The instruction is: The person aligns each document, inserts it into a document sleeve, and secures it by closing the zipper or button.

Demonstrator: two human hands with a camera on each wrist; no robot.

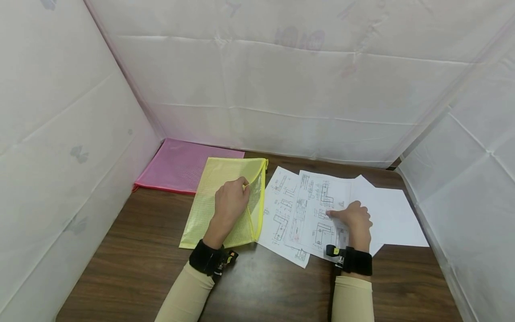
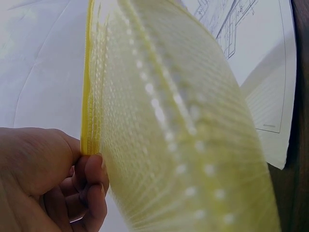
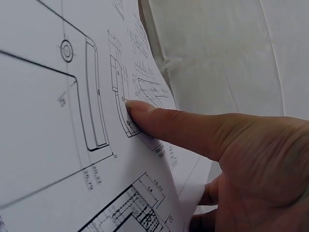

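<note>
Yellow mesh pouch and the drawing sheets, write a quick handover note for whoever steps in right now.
Left hand: pinches the top layer of the yellow mesh pouch at its zipper edge and lifts it, so the mouth gapes toward the papers.
Right hand: thumb presses the top drawing sheet, fingers curled at its edge.
Where things are: pouch flat on the wooden table, loose drawing sheets fanned just to its right, some blank sheets farther right, a pink pouch behind at the wall.
Done: pouch is open.
Left: no sheet is inside yet; likely gather them and slide them in.
</note>
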